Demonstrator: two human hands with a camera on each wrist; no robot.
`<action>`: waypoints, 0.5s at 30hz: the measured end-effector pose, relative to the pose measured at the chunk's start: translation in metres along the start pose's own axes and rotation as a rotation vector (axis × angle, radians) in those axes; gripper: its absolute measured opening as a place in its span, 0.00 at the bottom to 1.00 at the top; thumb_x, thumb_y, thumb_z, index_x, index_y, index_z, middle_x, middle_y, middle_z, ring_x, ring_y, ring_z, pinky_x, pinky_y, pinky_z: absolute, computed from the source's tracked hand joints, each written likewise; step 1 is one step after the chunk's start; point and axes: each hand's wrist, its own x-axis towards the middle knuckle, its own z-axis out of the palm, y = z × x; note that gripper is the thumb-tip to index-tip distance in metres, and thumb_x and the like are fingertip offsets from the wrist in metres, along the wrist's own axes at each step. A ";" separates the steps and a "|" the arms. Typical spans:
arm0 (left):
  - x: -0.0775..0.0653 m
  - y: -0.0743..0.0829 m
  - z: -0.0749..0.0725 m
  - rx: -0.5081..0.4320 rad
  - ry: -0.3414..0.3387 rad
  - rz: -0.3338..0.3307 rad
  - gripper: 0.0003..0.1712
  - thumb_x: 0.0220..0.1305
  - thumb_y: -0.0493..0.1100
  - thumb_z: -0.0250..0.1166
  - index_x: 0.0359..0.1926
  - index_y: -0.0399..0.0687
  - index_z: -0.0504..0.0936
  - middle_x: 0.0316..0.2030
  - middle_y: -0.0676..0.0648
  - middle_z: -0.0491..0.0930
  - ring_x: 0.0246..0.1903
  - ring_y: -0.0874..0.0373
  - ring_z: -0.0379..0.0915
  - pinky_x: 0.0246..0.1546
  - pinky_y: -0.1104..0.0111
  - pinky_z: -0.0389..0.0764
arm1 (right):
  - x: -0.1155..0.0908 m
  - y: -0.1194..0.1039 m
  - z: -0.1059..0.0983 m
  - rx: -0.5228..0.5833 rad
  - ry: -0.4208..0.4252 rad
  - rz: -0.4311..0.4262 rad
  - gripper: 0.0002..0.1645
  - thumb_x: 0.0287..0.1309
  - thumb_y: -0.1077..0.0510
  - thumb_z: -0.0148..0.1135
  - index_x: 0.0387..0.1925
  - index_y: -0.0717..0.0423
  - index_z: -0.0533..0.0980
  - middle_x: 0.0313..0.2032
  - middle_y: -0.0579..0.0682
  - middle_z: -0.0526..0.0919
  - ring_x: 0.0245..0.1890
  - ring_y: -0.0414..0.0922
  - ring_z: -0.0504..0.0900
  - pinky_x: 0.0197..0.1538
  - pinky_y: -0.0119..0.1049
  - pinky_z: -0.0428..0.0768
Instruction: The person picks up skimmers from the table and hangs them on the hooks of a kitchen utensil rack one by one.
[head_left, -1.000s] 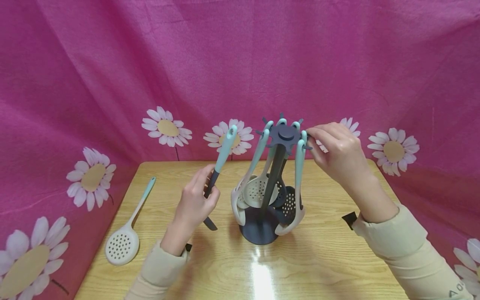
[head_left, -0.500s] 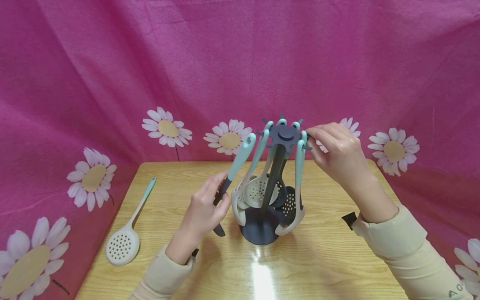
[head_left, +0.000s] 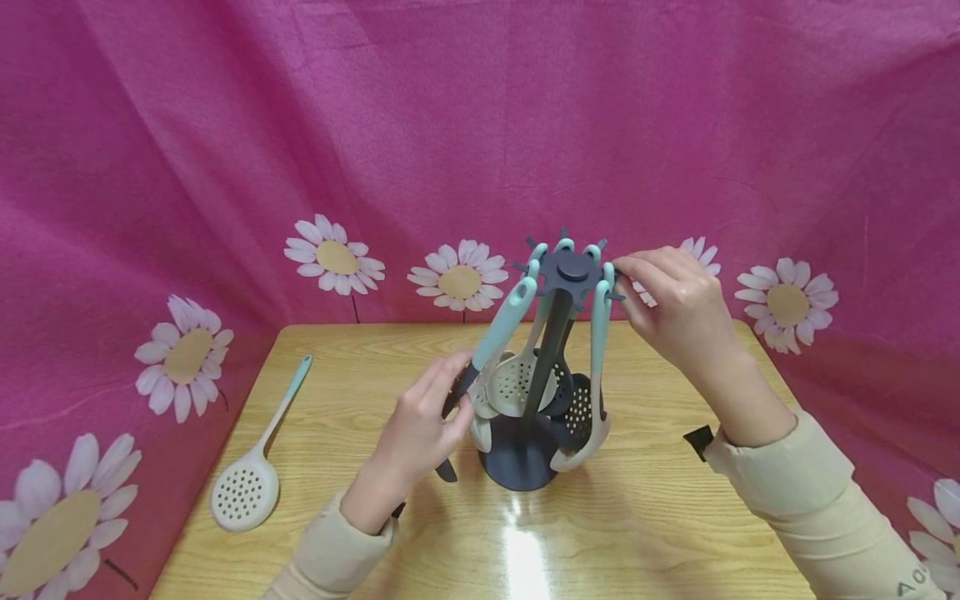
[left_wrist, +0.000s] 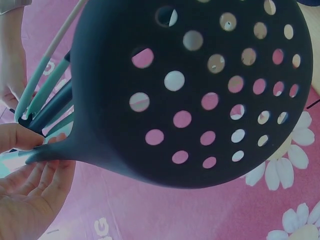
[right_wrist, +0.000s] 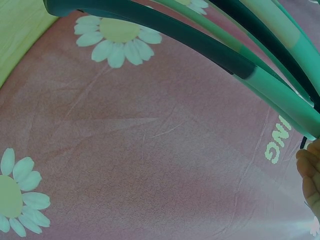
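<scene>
My left hand [head_left: 423,425] grips a skimmer [head_left: 504,329] by the dark neck below its mint handle. The handle's holed tip points up and overlaps the left side of the dark utensil stand [head_left: 517,471]. In the left wrist view the skimmer's round black perforated head [left_wrist: 110,75] fills much of the frame, with the thumb and fingers on its neck. At the stand's top right, my right hand [head_left: 678,308] pinches a hook of the star-shaped top between thumb and forefinger. Only its fingertips [right_wrist: 311,175] show in the right wrist view, beside the hanging handles.
Several utensils with mint handles hang round the stand, among them a pale ladle [head_left: 588,450] at front right and a pale perforated one [head_left: 517,408]. A white skimmer [head_left: 258,457] lies on the wooden table [head_left: 420,550] at left. A pink flowered cloth [head_left: 480,150] hangs behind.
My left hand has brought the skimmer rightward to the stand, its handle tipping further right and its tip a little lower. My right hand has stayed at the hook.
</scene>
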 end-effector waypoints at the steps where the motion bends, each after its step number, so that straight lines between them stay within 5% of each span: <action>1: 0.000 0.000 0.000 -0.001 -0.003 -0.001 0.28 0.44 0.26 0.63 0.51 0.34 0.70 0.37 0.40 0.76 0.31 0.54 0.75 0.32 0.67 0.80 | 0.000 0.000 0.000 -0.001 -0.003 0.001 0.09 0.48 0.69 0.61 0.35 0.68 0.78 0.30 0.61 0.82 0.30 0.54 0.78 0.37 0.45 0.76; 15: 0.000 0.005 0.006 -0.010 -0.045 -0.036 0.26 0.46 0.26 0.61 0.51 0.33 0.71 0.37 0.40 0.76 0.31 0.55 0.75 0.34 0.68 0.80 | 0.000 0.000 0.000 0.004 -0.002 0.003 0.09 0.47 0.69 0.61 0.35 0.68 0.78 0.30 0.61 0.82 0.30 0.54 0.78 0.37 0.45 0.77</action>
